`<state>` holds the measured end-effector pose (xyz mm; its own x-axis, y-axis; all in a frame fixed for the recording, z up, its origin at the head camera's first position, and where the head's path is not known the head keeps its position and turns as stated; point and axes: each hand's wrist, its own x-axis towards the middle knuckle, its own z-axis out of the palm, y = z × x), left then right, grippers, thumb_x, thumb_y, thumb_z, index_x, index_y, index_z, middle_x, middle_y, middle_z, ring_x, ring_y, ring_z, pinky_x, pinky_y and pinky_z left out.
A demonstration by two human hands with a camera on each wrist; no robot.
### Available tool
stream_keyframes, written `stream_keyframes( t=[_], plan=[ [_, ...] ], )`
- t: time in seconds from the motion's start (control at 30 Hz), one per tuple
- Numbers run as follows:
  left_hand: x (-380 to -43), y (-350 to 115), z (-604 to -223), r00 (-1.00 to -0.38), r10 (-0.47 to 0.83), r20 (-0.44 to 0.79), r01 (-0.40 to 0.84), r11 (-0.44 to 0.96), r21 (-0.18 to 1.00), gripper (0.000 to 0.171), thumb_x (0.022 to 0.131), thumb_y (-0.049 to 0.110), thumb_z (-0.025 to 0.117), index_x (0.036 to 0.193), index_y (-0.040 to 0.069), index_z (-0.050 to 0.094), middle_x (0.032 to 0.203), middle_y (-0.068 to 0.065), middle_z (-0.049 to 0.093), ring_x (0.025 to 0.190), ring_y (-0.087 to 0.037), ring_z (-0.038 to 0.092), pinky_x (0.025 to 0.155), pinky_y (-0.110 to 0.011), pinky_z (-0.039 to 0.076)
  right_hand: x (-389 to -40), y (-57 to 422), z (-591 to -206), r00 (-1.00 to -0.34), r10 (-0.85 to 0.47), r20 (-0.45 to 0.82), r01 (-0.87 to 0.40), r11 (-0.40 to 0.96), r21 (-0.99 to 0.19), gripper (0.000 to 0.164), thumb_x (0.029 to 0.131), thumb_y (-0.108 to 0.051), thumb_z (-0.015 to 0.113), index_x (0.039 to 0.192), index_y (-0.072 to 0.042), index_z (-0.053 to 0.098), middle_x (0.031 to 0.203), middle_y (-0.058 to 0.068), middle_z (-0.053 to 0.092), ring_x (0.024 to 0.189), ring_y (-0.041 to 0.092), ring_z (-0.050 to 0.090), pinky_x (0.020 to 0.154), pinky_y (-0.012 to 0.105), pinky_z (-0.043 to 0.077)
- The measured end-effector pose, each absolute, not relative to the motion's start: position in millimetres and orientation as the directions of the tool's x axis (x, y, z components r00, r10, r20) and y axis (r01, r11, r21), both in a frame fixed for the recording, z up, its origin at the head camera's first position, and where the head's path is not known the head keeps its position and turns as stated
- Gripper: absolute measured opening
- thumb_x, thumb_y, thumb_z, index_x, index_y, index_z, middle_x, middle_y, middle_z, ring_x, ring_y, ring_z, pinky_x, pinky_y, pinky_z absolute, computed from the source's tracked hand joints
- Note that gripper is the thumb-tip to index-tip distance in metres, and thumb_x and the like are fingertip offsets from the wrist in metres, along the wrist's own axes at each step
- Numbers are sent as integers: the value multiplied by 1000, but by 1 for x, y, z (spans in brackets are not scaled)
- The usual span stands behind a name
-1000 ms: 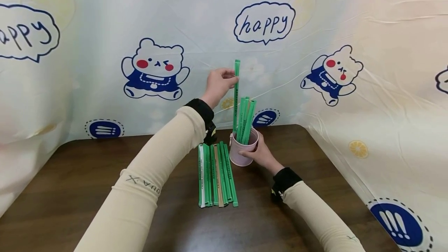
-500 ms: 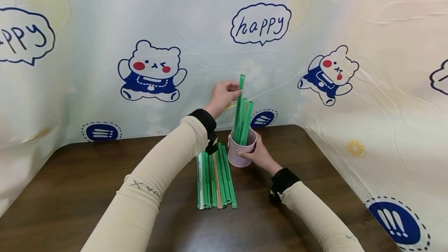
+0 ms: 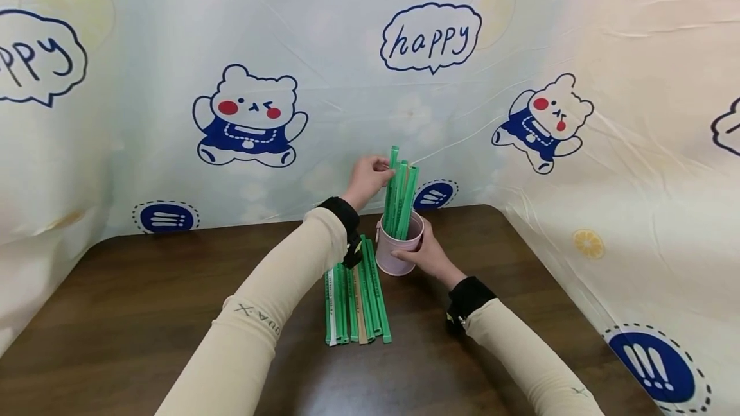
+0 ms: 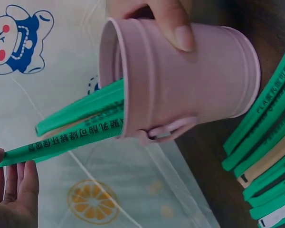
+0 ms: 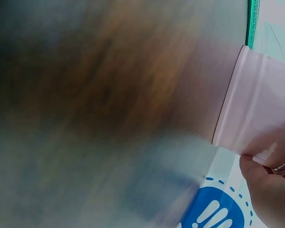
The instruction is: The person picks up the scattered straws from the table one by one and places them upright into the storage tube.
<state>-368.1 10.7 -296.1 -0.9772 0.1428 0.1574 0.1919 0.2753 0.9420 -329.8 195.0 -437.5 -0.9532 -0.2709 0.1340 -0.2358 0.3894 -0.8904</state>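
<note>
My left hand (image 3: 367, 180) pinches a green paper-wrapped straw (image 4: 61, 146) between thumb and fingers near its upper end. The straw's lower part is inside a small pink bucket (image 3: 392, 258), hidden by the wall. Several other wrapped straws (image 3: 409, 201) lean in the bucket beside it, mostly green with a tan one among them. My right hand (image 3: 431, 255) grips the bucket's right side, its thumb across the front. In the right wrist view, the pink bucket (image 5: 270, 104) shows at the right edge with my fingers against it.
On the brown table (image 3: 462, 352), left of the bucket, lies a row of wrapped straws (image 3: 370, 300), mostly green, with a white and a tan one. My left forearm passes over their far ends. A printed curtain (image 3: 347, 31) stands behind the table.
My left hand has come down with the straw, whose lower end has sunk into the bucket beside the others. The right hand keeps its grip on the bucket.
</note>
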Motion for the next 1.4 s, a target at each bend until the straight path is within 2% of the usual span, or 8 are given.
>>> stream_keyframes(
  t=[0.17,0.53,0.9,1.07,1.23,1.33,1.4],
  plan=[
    [-375,8,-310,-981,131,141,178,329,928,36,103,8,59,138,-2,59,132,-23,63,120,-36,64,99,-42,57,-327,193,-434,-954,-273,128,-228,379,-897,101,89,-10,79,161,-3,8,161,26,26,146,42,38,123,60,34],
    [-380,15,-339,-981,132,143,183,378,908,34,101,8,60,133,-3,62,129,-25,67,119,-35,66,94,-41,59,-330,195,-441,-948,-278,153,-255,383,-888,101,89,-9,80,161,-4,10,160,24,28,145,41,39,123,59,35],
    [-382,19,-350,-978,166,129,189,427,884,36,98,9,59,132,-3,64,131,-25,67,124,-36,65,101,-45,56,-331,195,-441,-948,-275,158,-260,387,-885,99,88,-9,80,160,-3,11,159,24,30,143,39,40,122,58,37],
    [-379,12,-350,-979,182,87,154,393,906,39,99,10,56,135,-1,62,132,-25,67,123,-37,65,102,-45,56,-329,194,-439,-948,-278,157,-260,384,-886,99,88,-8,79,160,-4,11,159,24,30,144,40,40,122,58,37],
    [-375,-6,-345,-980,190,52,117,350,929,42,100,7,50,140,-3,57,131,-29,64,121,-42,63,103,-48,55,-330,193,-439,-946,-285,156,-262,383,-886,99,89,-9,79,160,-5,10,159,23,31,144,40,40,122,59,36],
    [-375,-22,-343,-978,205,27,110,402,909,42,100,6,51,140,-4,57,132,-29,64,118,-40,65,97,-42,58,-330,193,-439,-948,-277,157,-259,381,-888,99,89,-9,79,160,-4,11,159,23,31,144,40,40,123,59,36],
    [-376,-35,-344,-974,227,-11,97,459,883,41,100,5,52,139,-6,57,130,-30,65,106,-35,69,89,-36,59,-330,193,-440,-951,-268,154,-251,381,-890,99,89,-9,79,160,-4,11,158,24,31,144,41,40,123,60,35]
  ],
)
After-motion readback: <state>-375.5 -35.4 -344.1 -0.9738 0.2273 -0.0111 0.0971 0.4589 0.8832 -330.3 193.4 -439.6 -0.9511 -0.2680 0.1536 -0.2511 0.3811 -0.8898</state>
